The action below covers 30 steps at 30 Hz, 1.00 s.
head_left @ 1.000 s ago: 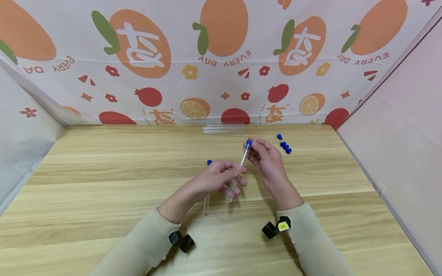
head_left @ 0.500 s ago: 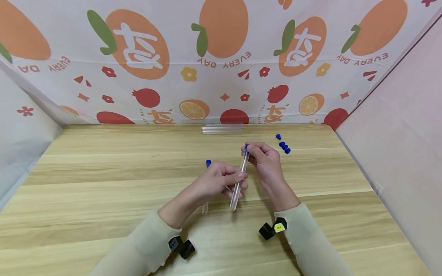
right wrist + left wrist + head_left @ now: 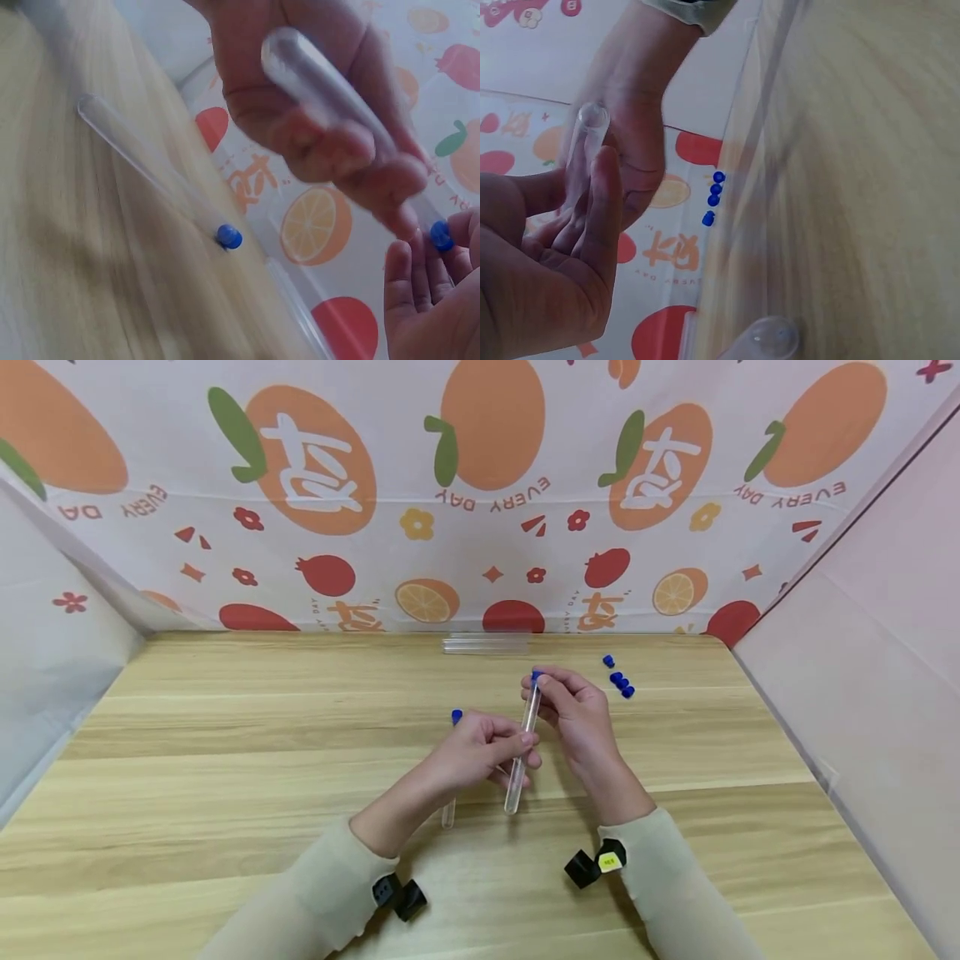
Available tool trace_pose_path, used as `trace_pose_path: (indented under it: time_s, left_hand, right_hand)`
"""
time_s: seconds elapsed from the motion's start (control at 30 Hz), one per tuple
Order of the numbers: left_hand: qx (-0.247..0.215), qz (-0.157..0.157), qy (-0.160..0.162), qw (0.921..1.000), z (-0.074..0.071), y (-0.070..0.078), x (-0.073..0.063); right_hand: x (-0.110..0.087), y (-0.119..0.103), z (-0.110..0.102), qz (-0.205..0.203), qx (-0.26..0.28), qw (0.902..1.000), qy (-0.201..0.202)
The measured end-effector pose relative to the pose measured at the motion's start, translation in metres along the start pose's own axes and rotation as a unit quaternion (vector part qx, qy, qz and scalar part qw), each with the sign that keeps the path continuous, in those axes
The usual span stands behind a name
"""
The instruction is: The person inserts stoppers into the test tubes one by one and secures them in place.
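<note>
A clear test tube slants between the two hands, its rounded bottom toward the person. Around its middle the left hand grips it between thumb and fingers. At the upper end the right hand pinches the blue cap, which sits at the tube's mouth. In the right wrist view the blue cap shows between the right thumb and fingers. A second test tube with a blue cap lies on the table; in the head view the left hand partly hides it.
Several clear tubes lie side by side at the table's back edge, against the fruit-print curtain. Several loose blue caps lie at the back right. Pale curtains flank the wooden table.
The right hand has come slightly down, and the held tube now stands steeper, its bottom nearer the person and a little to the right. The grips are the same.
</note>
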<state>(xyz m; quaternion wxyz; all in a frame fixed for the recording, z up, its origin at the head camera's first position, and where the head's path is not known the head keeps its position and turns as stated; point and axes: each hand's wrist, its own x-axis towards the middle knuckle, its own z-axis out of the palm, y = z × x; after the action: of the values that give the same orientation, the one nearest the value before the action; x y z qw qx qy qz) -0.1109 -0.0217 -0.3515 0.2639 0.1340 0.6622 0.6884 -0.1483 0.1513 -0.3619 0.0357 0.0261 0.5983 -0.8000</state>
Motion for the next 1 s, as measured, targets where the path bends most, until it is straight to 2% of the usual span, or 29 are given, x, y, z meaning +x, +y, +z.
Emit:
trace_pose_path:
  time_s: [0.17, 0.33, 0.43, 0.67, 1.0]
  left_hand:
    - [0.007, 0.000, -0.004, 1.0000, -0.001, 0.002, 0.001]
    - [0.021, -0.003, -0.011, 0.9997, -0.012, 0.007, 0.001]
    - [0.034, 0.000, 0.002, 0.9994, -0.020, 0.011, 0.000]
    - [0.083, -0.001, 0.035, 0.9960, -0.032, 0.011, -0.001]
    - [0.099, -0.021, 0.025, 0.9945, -0.042, 0.009, -0.002]
  right_hand:
    - [-0.003, -0.006, 0.001, 0.007, -0.024, 0.9992, -0.032]
    - [-0.002, -0.011, -0.001, 0.020, -0.018, 0.9992, -0.030]
    - [-0.001, -0.011, -0.001, 0.034, -0.005, 0.9989, -0.032]
    - [-0.004, -0.009, 0.003, 0.083, -0.041, 0.9901, -0.106]
    - [-0.007, -0.004, 0.002, 0.110, -0.076, 0.9775, -0.163]
